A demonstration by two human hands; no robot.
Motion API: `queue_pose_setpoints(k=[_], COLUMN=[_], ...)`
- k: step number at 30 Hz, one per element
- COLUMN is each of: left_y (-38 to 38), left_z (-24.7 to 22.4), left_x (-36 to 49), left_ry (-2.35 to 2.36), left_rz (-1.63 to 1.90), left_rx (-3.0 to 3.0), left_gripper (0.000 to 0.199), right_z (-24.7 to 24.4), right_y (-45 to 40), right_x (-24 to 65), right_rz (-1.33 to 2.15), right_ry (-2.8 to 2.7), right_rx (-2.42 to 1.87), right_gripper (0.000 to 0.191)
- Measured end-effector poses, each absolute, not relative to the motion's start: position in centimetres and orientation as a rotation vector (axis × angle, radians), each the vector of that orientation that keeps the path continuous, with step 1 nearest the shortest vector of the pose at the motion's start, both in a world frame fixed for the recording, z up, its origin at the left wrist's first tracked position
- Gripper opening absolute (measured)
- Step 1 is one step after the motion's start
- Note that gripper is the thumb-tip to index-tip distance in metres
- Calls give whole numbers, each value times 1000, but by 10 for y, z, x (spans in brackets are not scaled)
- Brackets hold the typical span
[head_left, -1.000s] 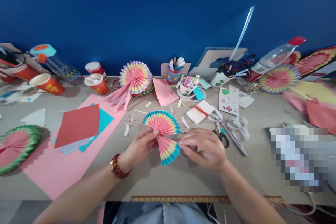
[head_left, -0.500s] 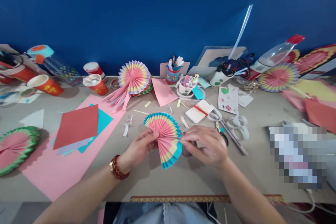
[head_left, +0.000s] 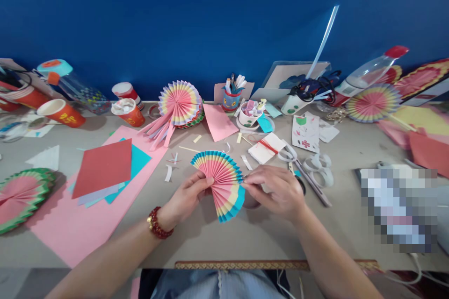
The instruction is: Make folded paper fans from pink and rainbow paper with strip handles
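Observation:
A pleated paper fan [head_left: 223, 182] in pink, cream and blue is spread above the table in front of me. My left hand [head_left: 193, 191] pinches it at the inner gathered point, thumb on top. At its right rim, the fingertips of my right hand [head_left: 275, 191] close on the blue outer edge of the pleats. Whether those fingertips hold anything besides the edge cannot be made out. Scissors [head_left: 298, 178] lie partly hidden behind my right hand. Beyond the fan are paper scraps [head_left: 169, 173] and a white pad with red string [head_left: 267, 148].
Coloured paper sheets [head_left: 104, 167] lie left on a large pink sheet [head_left: 87, 229]. A finished paper fan [head_left: 178, 103] with streamers, a pen cup [head_left: 230, 99] and orange paper cups [head_left: 63, 113] stand along the blue wall. Tape rolls [head_left: 317, 170] lie right; a bottle [head_left: 368, 72] leans behind.
The gap between the fan's upper and lower pleats at the right has narrowed. My right fingertips have moved up slightly along the rim; the left hand keeps its hold.

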State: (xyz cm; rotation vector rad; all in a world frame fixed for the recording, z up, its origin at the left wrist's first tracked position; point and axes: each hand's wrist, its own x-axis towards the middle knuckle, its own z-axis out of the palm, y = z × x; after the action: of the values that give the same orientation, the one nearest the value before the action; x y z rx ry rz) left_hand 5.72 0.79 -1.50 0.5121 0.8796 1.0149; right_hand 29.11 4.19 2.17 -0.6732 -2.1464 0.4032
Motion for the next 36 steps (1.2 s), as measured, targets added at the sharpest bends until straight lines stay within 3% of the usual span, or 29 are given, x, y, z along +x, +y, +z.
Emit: queue_pose_setpoints(k=[36], left_y=[9], left_z=[-20], left_x=[53], left_ry=[854], left_rz=[825], left_rx=[801], left_gripper=[28], right_z=[19], right_y=[54], right_x=[301], right_rz=[297], right_ry=[-2277], right_rx=[-776], right_gripper=[7])
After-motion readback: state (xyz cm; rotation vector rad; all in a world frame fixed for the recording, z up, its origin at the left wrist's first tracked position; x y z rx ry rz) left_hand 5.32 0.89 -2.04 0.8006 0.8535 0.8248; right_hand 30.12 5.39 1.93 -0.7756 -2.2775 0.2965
